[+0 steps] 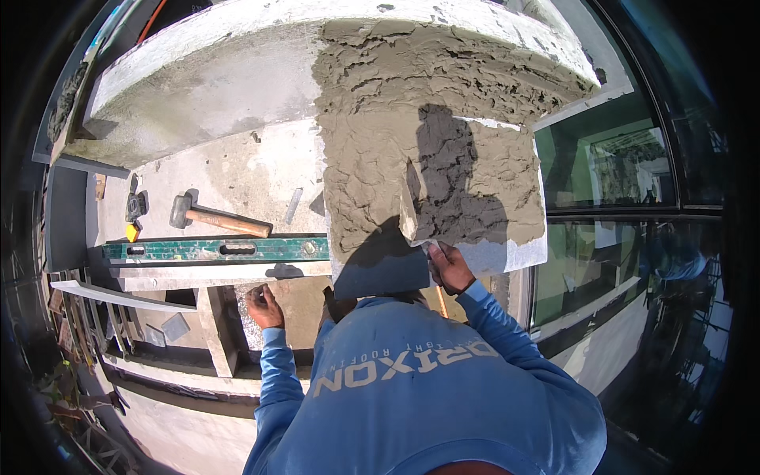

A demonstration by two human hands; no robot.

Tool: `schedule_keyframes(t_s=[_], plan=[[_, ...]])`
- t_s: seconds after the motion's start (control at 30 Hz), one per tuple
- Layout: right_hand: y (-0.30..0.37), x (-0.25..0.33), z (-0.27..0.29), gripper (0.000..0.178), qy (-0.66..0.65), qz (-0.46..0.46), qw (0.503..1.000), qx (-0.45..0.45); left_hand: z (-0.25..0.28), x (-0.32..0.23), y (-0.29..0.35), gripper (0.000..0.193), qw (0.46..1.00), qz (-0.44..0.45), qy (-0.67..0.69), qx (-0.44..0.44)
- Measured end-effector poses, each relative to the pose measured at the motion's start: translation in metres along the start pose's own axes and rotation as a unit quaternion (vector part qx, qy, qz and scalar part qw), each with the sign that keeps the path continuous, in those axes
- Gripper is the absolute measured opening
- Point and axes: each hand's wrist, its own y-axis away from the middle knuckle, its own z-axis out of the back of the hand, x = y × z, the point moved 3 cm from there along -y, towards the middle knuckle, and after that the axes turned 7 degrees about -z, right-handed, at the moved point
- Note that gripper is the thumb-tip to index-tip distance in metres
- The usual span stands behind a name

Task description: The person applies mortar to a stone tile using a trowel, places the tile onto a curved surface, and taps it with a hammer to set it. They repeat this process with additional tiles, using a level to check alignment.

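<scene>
My right hand (pixel 450 267) is closed at the near edge of a pale slab (pixel 522 252), its fingers wrapped round what looks like a trowel. The trowel's narrow, mortar-smeared blade (pixel 408 207) stands tilted on edge over the slab; its handle is mostly hidden by my hand. Rough grey mortar (pixel 364 170) covers most of the slab and carries on up the ledge beyond. My left hand (pixel 265 306) hovers left of my body, near the front edge of the work surface. Its fingers are loosely curled and apart, with nothing seen in them.
A green spirit level (pixel 214 250) lies along the near edge at left. Behind it rest a hammer (pixel 218 216) with a wooden handle and a black-and-yellow tape measure (pixel 134 207). Dark-framed glass (pixel 609 166) stands at right; a wooden post (pixel 214 332) rises below the left side.
</scene>
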Motion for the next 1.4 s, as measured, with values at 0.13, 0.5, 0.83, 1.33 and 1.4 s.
schedule_keyframes(t_s=[0.13,0.5,0.83,1.33,1.4], plan=[[-0.033,0.075,0.049,0.041,0.294,0.155,0.931,-0.152,-0.002,0.005,-0.01,0.02,0.993,0.042,0.095,-0.05],[0.005,0.261,0.32,0.035,0.674,-0.118,0.599,-0.415,0.011,0.08,0.03,0.032,0.98,0.117,0.132,-0.097],[-0.052,0.344,0.256,0.033,0.775,-0.106,0.516,-0.348,-0.003,0.092,0.075,0.031,0.981,0.156,0.093,-0.073],[-0.047,0.343,0.139,0.053,0.71,0.105,0.646,-0.26,0.015,0.109,0.051,0.037,0.979,0.155,0.046,-0.127],[-0.029,0.321,0.142,0.06,0.626,0.14,0.73,-0.236,0.018,0.114,0.058,0.04,0.978,0.164,0.042,-0.125]])
